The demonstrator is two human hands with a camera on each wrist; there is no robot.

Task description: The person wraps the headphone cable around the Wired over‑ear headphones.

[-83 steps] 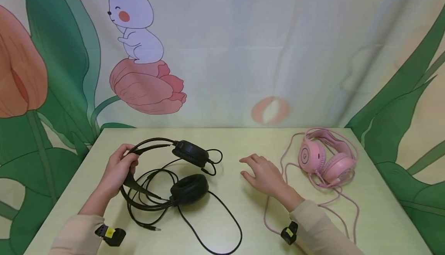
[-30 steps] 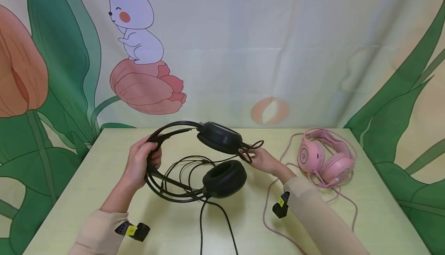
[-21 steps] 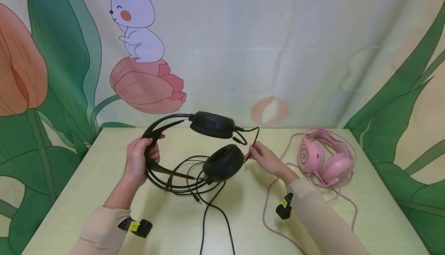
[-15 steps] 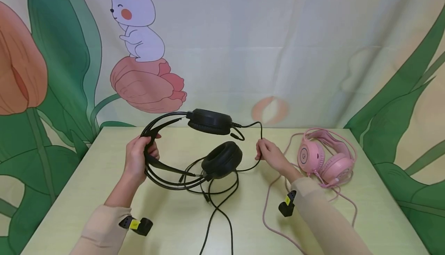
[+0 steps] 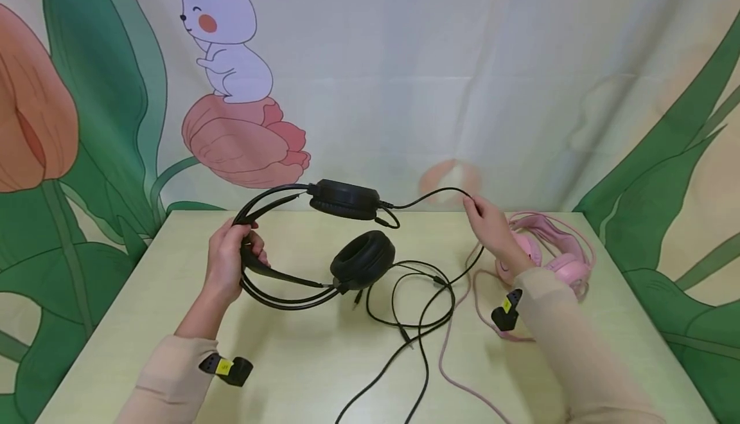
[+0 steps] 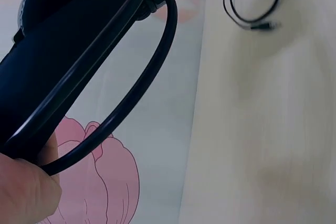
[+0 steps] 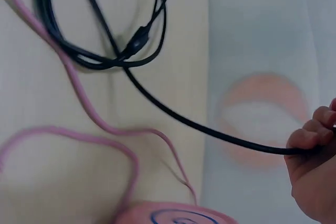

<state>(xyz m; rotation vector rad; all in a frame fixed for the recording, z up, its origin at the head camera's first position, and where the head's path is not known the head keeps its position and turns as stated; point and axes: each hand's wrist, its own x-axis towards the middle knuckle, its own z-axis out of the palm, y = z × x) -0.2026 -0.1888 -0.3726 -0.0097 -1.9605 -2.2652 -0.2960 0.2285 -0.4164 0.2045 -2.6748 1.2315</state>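
My left hand (image 5: 228, 257) grips the headband of black headphones (image 5: 363, 260), which are held up over the table with the ear cups facing right. In the left wrist view the thumb lies on the headband (image 6: 58, 72). My right hand (image 5: 491, 228) pinches the black cable (image 5: 428, 194) that runs from the upper ear cup, drawing it out to the right. The cable (image 7: 210, 129) leaves the fist and drops to loose coils in the right wrist view. A short microphone stalk (image 5: 393, 221) curls under the upper cup.
Pink headphones (image 5: 569, 270) lie at the table's right, partly hidden behind my right forearm. Their pink cable (image 5: 442, 360) trails to the front edge, beside and under the black coils (image 5: 451, 311). A printed cloth (image 5: 370, 90) hangs behind the table (image 5: 289, 372).
My left hand has lifted the black headphones and shifted them right. My right hand has taken the black cable and pulled it right and up; the coils have slid right along the table.
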